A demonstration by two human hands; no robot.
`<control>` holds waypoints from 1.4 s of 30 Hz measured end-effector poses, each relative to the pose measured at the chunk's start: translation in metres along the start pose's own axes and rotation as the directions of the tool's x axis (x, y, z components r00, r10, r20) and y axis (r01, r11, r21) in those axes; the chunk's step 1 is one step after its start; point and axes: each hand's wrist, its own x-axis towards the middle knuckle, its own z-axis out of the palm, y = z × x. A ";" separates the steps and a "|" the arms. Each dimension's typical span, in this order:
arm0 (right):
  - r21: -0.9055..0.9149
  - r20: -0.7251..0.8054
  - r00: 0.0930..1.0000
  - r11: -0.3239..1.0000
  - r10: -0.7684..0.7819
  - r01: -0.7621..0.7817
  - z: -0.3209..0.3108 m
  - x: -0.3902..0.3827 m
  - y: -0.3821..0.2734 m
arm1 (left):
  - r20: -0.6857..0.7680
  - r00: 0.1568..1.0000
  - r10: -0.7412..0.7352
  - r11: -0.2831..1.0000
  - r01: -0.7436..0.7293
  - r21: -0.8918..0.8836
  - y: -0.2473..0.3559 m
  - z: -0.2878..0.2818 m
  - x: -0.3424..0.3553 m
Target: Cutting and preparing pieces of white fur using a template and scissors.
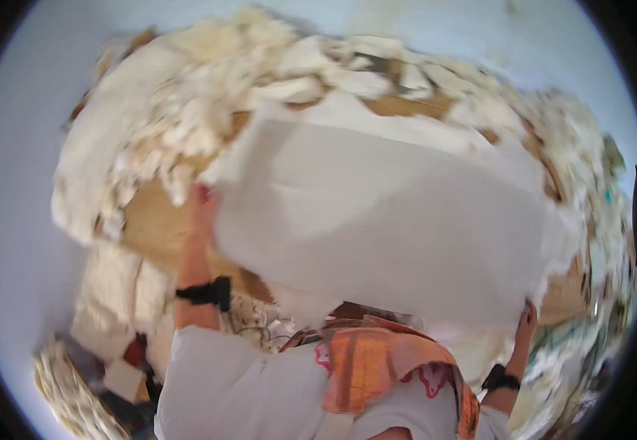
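A large off-white sheet (384, 213) stretches across the middle, smooth on top. Ragged, fluffy white material (348, 110) shows along its far and right edges, so it looks like a sheepskin lying skin side up. At the left edge, my left hand (203, 193) is closed on the border, its arm reaching far forward. My right hand (528, 315) grips the near right corner. Motion blurs both hands, and the fingertips are partly hidden. Beneath lies a brown board or tabletop (153, 220), seen at the left and in gaps at the far side.
Cream fleece (164, 103) is heaped along the far left, with more loose pieces (568, 139) along the right. Pale walls (443, 22) stand behind. Folded fleece (117, 293) and a small pale block (125, 380) lie lower left. An orange cloth (366, 359) hangs at my front.
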 end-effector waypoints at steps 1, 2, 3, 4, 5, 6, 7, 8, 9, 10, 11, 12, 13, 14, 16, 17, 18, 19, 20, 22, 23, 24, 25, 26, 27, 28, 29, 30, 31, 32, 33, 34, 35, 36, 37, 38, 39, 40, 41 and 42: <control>0.021 -0.023 1.000 1.000 -0.004 0.005 -0.005 -0.002 0.008 | -0.068 0.997 -0.027 0.990 0.017 -0.137 -0.013 0.001 0.003; 0.038 -0.046 0.999 0.999 -0.013 0.014 -0.011 -0.003 0.018 | -0.052 0.997 -0.062 0.996 0.058 -0.071 -0.043 -0.005 0.012; 0.056 -0.054 0.998 0.998 -0.025 0.028 -0.012 0.004 0.026 | -0.018 0.999 0.036 0.989 -0.038 -0.145 -0.074 -0.014 0.016; 0.144 -0.018 0.999 0.989 0.030 -0.027 0.017 0.008 -0.021 | -0.098 0.990 -0.101 0.993 0.095 -0.066 -0.079 -0.036 0.008; 0.169 0.001 0.998 0.983 0.070 -0.069 0.028 0.017 -0.048 | -0.163 0.986 -0.037 0.979 0.004 -0.202 -0.112 -0.063 0.009; 0.114 -0.035 0.994 0.989 0.102 -0.097 0.019 0.008 -0.057 | -0.103 0.992 -0.075 0.970 0.048 -0.240 -0.114 -0.049 0.010; 0.025 -0.120 0.988 0.995 0.101 -0.099 0.016 0.005 -0.045 | -0.014 0.998 -0.058 0.959 0.052 -0.280 -0.120 -0.049 0.017; -0.102 -0.082 0.976 0.972 0.202 -0.209 0.018 0.004 -0.089 | 0.051 0.976 -0.213 0.973 0.217 -0.082 -0.118 -0.068 0.019; -0.081 -0.070 0.962 0.959 0.265 -0.270 0.015 0.002 -0.103 | 0.055 0.985 -0.164 0.986 0.166 -0.024 -0.121 -0.073 0.024; -0.076 -0.100 0.954 0.953 0.284 -0.292 0.012 -0.003 -0.100 | 0.046 0.992 -0.114 0.993 0.113 0.034 -0.123 -0.077 0.031; -0.050 -0.126 0.962 0.967 0.241 -0.249 0.013 -0.005 -0.095 | 0.060 0.994 -0.094 0.995 0.092 0.031 -0.123 -0.082 0.041; -0.022 -0.142 0.972 0.981 0.187 -0.192 0.019 -0.002 -0.094 | -0.004 0.998 -0.057 0.942 0.055 0.332 -0.124 -0.093 0.049; -0.014 -0.134 0.976 0.984 0.172 -0.175 0.023 -0.001 -0.104 | -0.065 0.998 -0.005 0.796 0.043 0.604 -0.123 -0.102 0.054; -0.015 -0.151 0.971 0.982 0.186 -0.190 0.019 -0.006 -0.098 | -0.046 0.999 0.006 0.799 0.022 0.602 -0.115 -0.092 0.056; -0.131 -0.209 0.977 0.988 0.047 -0.076 0.012 -0.023 -0.081 | -0.008 0.919 0.395 0.560 -0.233 0.795 -0.050 -0.035 0.038; -0.115 -0.213 0.976 0.990 0.052 -0.078 0.015 -0.020 -0.081 | -0.009 0.913 0.407 0.550 -0.237 0.801 -0.027 -0.025 0.035; -0.091 -0.189 0.977 0.989 0.097 -0.115 0.018 -0.016 -0.089 | 0.073 0.881 0.468 0.574 -0.366 0.733 -0.009 -0.013 0.032; -0.076 -0.164 0.976 0.984 0.145 -0.159 0.017 -0.014 -0.096 | 0.153 0.836 0.527 0.589 -0.489 0.644 0.009 0.006 0.027; -0.072 -0.164 0.974 0.983 0.153 -0.167 0.015 -0.012 -0.104 | 0.213 0.840 0.498 0.646 -0.524 0.555 0.028 0.031 0.020; -0.059 -0.058 0.951 0.950 0.303 -0.306 0.007 -0.012 -0.122 | 0.333 0.808 0.486 0.668 -0.589 0.455 0.056 0.080 0.007; -0.053 -0.059 0.947 0.946 0.316 -0.319 0.004 -0.010 -0.128 | 0.389 0.776 0.497 0.636 -0.630 0.446 0.062 0.101 0.002; -0.092 -0.043 0.950 0.946 0.308 -0.311 0.002 -0.010 -0.131 | 0.404 0.766 0.501 0.626 -0.643 0.442 0.069 0.118 -0.005; -0.135 -0.025 0.951 0.942 0.307 -0.308 -0.002 -0.011 -0.130 | 0.459 0.753 0.472 0.605 -0.655 0.452 0.078 0.136 -0.011; -0.130 -0.028 0.946 0.937 0.324 -0.325 -0.004 -0.011 -0.129 | 0.506 0.740 0.442 0.585 -0.666 0.463 0.082 0.149 -0.016; -0.109 -0.070 0.959 0.953 0.276 -0.282 -0.006 -0.011 -0.126 | 0.509 0.729 0.458 0.578 -0.679 0.452 0.078 0.161 -0.015; -0.096 -0.116 0.965 0.964 0.235 -0.246 -0.010 -0.014 -0.121 | 0.530 0.714 0.457 0.571 -0.692 0.441 0.087 0.176 -0.021; -0.093 -0.118 0.961 0.961 0.251 -0.262 -0.014 -0.014 -0.116 | 0.549 0.685 0.480 0.583 -0.716 0.384 0.103 0.192 -0.033; 0.089 -0.084 0.941 0.943 0.328 -0.321 -0.018 -0.014 -0.111 | 0.565 0.655 0.502 0.593 -0.736 0.327 0.119 0.209 -0.047; 0.270 -0.034 0.920 0.890 0.390 -0.368 -0.021 -0.012 -0.107 | 0.572 0.652 0.498 0.586 -0.739 0.332 0.136 0.222 -0.061; 0.277 -0.029 0.916 0.884 0.399 -0.377 -0.024 -0.010 -0.103 | 0.609 0.578 0.544 0.569 -0.787 0.238 0.155 0.239 -0.075; 0.446 0.065 0.936 0.829 0.345 -0.336 -0.027 -0.009 -0.098 | 0.637 0.498 0.588 0.548 -0.825 0.139 0.174 0.257 -0.091; 0.602 0.146 0.952 0.739 0.269 -0.301 -0.029 -0.008 -0.095 | 0.644 0.496 0.582 0.545 -0.826 0.144 0.194 0.274 -0.108; 0.606 0.151 0.949 0.732 0.276 -0.310 -0.033 -0.004 -0.099 | 0.684 0.456 0.570 0.552 -0.829 0.093 0.214 0.293 -0.127; 0.728 0.214 0.959 0.624 0.185 -0.283 -0.038 0.001 -0.108 | 0.719 0.416 0.557 0.560 -0.827 0.045 0.232 0.311 -0.143; 0.831 0.259 0.963 0.491 0.076 -0.262 -0.041 0.007 -0.110 | 0.722 0.422 0.549 0.558 -0.828 0.059 0.246 0.324 -0.155; 0.834 0.263 0.962 0.484 0.077 -0.267 -0.041 0.011 -0.100 | 0.735 0.379 0.563 0.544 -0.839 0.015 0.256 0.340 -0.167; 0.688 0.170 0.981 0.701 0.094 -0.187 -0.040 0.018 -0.084 | 0.746 0.336 0.575 0.532 -0.846 -0.029 0.266 0.354 -0.179; 0.487 0.080 0.994 0.867 0.080 -0.109 -0.039 0.024 -0.072 | 0.750 0.342 0.566 0.533 -0.846 -0.016 0.276 0.366 -0.191; 0.248 0.010 0.999 0.968 0.035 -0.036 -0.043 0.029 -0.070 | 0.773 0.331 0.541 0.524 -0.851 -0.002 0.286 0.376 -0.203; 0.256 0.020 1.000 0.966 0.024 -0.028 -0.043 0.032 -0.067 | 0.796 0.321 0.513 0.517 -0.856 0.012 0.293 0.384 -0.211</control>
